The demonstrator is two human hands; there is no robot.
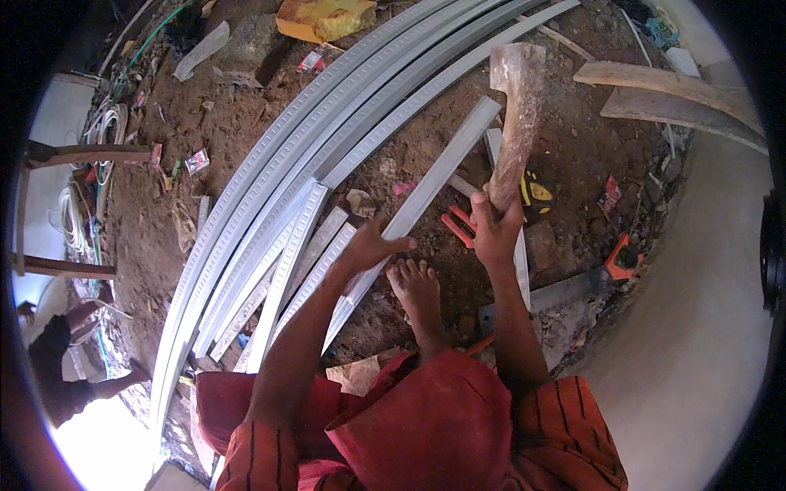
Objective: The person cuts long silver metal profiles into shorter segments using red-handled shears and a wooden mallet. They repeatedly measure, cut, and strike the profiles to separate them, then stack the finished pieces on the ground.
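Note:
My right hand [497, 229] is closed round the wooden handle of a hatchet-like tool [516, 135], its pale, worn head raised at the top. My left hand [368, 248] is at a silver metal channel [442, 176] lying slantwise on the ground, with its thumb stretched across it and its fingers apart. Whether the palm touches the channel, I cannot tell. My bare foot [416, 290] stands beside this channel. Between the channel and my right hand lie red-handled pliers [458, 227]. A yellow-and-black tool [536, 193] sits just right of the raised handle.
Long metal channels [270, 168] curve across the dirt on the left, with shorter pieces [291, 270] beside them. A handsaw [565, 288] with an orange handle lies right. Wooden planks [671, 82] lean by the wall [679, 327]. Another person [70, 360] is at far left, below coiled cable [74, 217].

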